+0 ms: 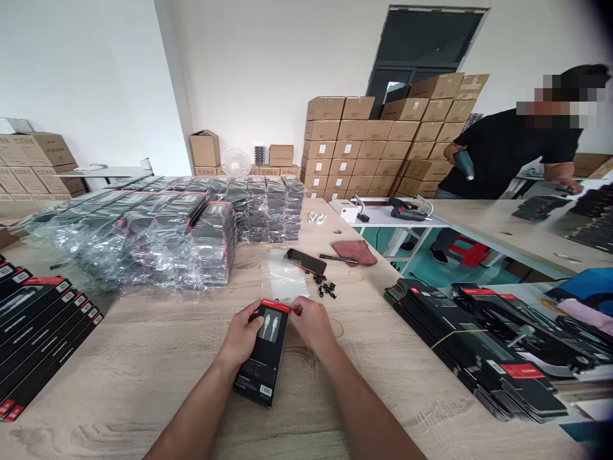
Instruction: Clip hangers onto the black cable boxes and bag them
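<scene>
A slim black cable box [261, 358] with a red top edge and a picture of two white plugs lies tilted over the wooden table. My left hand [242, 335] grips its left side, thumb across the front. At the upper right corner of the box, the bent fingers of my right hand [309, 319] are closed on its edge; the fingertips are partly hidden. Just beyond the box are a clear plastic bag [285, 275], a dark phone [306, 261] and several small black clips [327, 287].
Plastic-wrapped stacks of boxes [158, 236] stand at the back left. More black boxes [38, 332] lie at the left edge. Flat black cartons [469, 345] are piled at right. A pen [338, 259] and a red cloth [357, 252] lie ahead. Another person [507, 150] works at the far right table.
</scene>
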`<state>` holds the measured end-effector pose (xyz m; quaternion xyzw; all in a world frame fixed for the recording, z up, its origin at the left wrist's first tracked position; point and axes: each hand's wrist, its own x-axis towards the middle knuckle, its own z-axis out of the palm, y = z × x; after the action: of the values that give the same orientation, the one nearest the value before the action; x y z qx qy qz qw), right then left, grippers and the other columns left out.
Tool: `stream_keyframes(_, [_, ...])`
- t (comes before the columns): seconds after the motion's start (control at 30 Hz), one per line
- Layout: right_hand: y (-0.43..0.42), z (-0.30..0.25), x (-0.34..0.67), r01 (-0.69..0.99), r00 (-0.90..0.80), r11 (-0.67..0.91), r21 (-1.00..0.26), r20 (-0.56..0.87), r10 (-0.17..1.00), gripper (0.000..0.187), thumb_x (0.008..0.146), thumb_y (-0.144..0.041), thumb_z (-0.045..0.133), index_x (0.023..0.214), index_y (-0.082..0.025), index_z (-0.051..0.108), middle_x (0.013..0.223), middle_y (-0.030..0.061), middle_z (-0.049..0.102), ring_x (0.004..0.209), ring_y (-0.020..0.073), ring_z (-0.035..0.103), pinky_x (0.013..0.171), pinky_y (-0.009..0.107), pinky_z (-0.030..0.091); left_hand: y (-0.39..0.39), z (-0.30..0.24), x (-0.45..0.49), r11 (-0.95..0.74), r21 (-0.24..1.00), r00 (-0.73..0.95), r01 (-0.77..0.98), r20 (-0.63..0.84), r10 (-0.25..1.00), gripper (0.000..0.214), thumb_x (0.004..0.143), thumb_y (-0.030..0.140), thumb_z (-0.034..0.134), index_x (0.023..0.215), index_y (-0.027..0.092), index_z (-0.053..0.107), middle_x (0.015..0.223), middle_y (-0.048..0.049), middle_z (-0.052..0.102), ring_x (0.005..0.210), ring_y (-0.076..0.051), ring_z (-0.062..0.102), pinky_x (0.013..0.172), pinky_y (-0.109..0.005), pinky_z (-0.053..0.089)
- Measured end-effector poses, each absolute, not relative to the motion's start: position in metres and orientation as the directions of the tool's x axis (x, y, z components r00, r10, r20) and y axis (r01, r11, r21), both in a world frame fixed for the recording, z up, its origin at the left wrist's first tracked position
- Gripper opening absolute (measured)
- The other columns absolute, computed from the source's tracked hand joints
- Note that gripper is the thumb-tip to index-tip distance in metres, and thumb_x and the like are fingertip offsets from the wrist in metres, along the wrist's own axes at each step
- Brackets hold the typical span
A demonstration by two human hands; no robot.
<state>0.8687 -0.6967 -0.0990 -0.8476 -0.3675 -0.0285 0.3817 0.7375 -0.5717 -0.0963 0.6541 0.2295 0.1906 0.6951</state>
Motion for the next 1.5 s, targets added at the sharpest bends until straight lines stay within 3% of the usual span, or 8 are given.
stream_keyframes(0.27, [-0.693, -0.093, 0.859, 0.741, 0.642, -0.242, -0.627, 0.554, 0.529, 0.012, 0.079, -0.024, 0.052, 0.073, -0.020, 0.062, 0.070, 0.0021, 0.064, 0.062, 0.0146, 0.056, 0.061, 0.025, 0.043, -0.571, -0.103, 0.743, 0.060, 0.994, 0.784, -0.097, 0.039, 0.620, 0.041, 0.076, 0.023, 0.054, 0.116, 0.015, 0.062, 0.111, -0.0079, 0.068, 0.099, -0.022, 0.062, 0.089, -0.033, 0.046])
stream_keyframes(0.53, [-0.680, -0.076, 0.837, 0.182, 0.806, 0.219, -0.959, 0.273, 0.525, 0.025, 0.077, -0.044, 0.063, 0.072, -0.021, 0.053, 0.073, 0.0005, 0.060, 0.061, 0.0141, 0.054, 0.056, 0.026, 0.045, -0.580, -0.079, 0.731, -0.112, 0.924, 0.636, -0.367, 0.337, 0.694, 0.038, 0.082, 0.036, 0.057, 0.115, 0.018, 0.055, 0.115, -0.0092, 0.063, 0.102, -0.020, 0.060, 0.092, -0.032, 0.044])
stream_keyframes(0.73, [-0.696, -0.044, 0.820, 0.206, 0.671, 0.319, -0.925, 0.371, 0.641, 0.030, 0.069, -0.035, 0.073, 0.089, -0.023, 0.054, 0.092, 0.0030, 0.064, 0.087, 0.0187, 0.059, 0.075, 0.030, 0.048, -0.569, -0.052, 0.704, -0.100, 0.908, 0.653, -0.406, 0.365, 0.664, 0.032, 0.073, 0.036, 0.069, 0.097, 0.018, 0.058, 0.101, -0.0078, 0.067, 0.095, -0.020, 0.061, 0.090, -0.032, 0.046])
stream_keyframes(0.87, [-0.707, -0.043, 0.821, 0.253, 0.562, 0.246, -0.936, 0.349, 0.750, 0.037, 0.073, -0.030, 0.069, 0.107, -0.024, 0.055, 0.103, 0.0044, 0.064, 0.094, 0.0193, 0.059, 0.081, 0.032, 0.046, -0.560, -0.047, 0.690, -0.108, 0.942, 0.792, -0.319, 0.327, 0.515, 0.030, 0.073, 0.034, 0.069, 0.097, 0.018, 0.062, 0.098, -0.0068, 0.068, 0.093, -0.020, 0.061, 0.089, -0.032, 0.045])
stream_keyframes(1.03, [-0.712, -0.061, 0.837, 0.542, 0.507, -0.068, -0.838, 0.261, 0.821, 0.020, 0.068, -0.021, 0.068, 0.087, -0.019, 0.065, 0.088, 0.0022, 0.066, 0.083, 0.0192, 0.060, 0.077, 0.032, 0.045, -0.544, -0.072, 0.694, -0.363, 0.926, 0.872, -0.107, 0.263, 0.413, 0.027, 0.072, 0.035, 0.067, 0.093, 0.017, 0.066, 0.095, -0.0065, 0.065, 0.087, -0.020, 0.059, 0.080, -0.030, 0.044])
stream_keyframes(1.17, [-0.712, -0.061, 0.847, 0.585, 0.483, -0.121, -0.802, 0.225, 0.846, 0.033, 0.061, -0.021, 0.075, 0.093, -0.018, 0.066, 0.092, 0.0032, 0.067, 0.089, 0.0212, 0.059, 0.078, 0.032, 0.044, -0.535, -0.087, 0.703, -0.538, 0.842, 0.899, 0.037, 0.207, 0.386, 0.018, 0.065, 0.030, 0.070, 0.077, 0.016, 0.068, 0.078, -0.0034, 0.060, 0.076, -0.019, 0.056, 0.071, -0.028, 0.041])
stream_keyframes(1.33, [-0.704, -0.045, 0.851, 0.519, 0.467, -0.013, -0.855, 0.271, 0.842, 0.027, 0.074, -0.026, 0.065, 0.100, -0.019, 0.064, 0.096, 0.0033, 0.067, 0.086, 0.0175, 0.060, 0.072, 0.027, 0.044, -0.537, -0.057, 0.706, -0.406, 0.914, 0.888, -0.020, 0.203, 0.413, 0.044, 0.063, 0.033, 0.072, 0.102, 0.015, 0.063, 0.066, 0.0017, 0.056, 0.063, -0.015, 0.052, 0.060, -0.024, 0.037])
stream_keyframes(1.5, [-0.699, -0.064, 0.851, 0.537, 0.469, -0.042, -0.842, 0.256, 0.845, 0.023, 0.067, -0.021, 0.069, 0.089, -0.017, 0.065, 0.083, 0.0002, 0.067, 0.077, 0.0157, 0.059, 0.070, 0.026, 0.044, -0.540, -0.054, 0.713, -0.270, 0.962, 0.909, -0.042, 0.148, 0.389, 0.026, 0.061, 0.027, 0.072, 0.082, 0.013, 0.067, 0.068, -0.0011, 0.062, 0.066, -0.017, 0.056, 0.064, -0.026, 0.040])
